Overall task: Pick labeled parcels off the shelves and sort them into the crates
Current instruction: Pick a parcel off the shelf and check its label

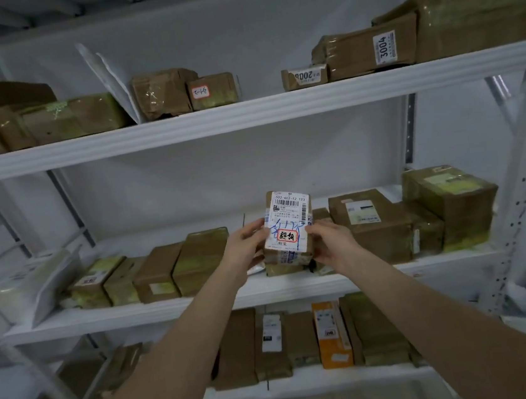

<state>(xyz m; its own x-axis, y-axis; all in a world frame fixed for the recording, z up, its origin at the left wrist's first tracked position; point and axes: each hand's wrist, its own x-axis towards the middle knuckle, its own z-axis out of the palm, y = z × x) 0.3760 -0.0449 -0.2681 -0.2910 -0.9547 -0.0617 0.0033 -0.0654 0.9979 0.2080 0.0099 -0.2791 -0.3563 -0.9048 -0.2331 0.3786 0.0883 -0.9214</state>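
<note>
Held parcel (287, 226) before middle shelf (169, 308), boxes either side.

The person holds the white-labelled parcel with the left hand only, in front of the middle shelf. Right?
No: both hands hold it. The head view shows the left hand and right hand gripping opposite edges of the white-labelled parcel, in front of the middle shelf.

Left hand (247, 241) and right hand (332, 240) hold labeled parcel (287, 226) above middle shelf (220, 297)
</note>
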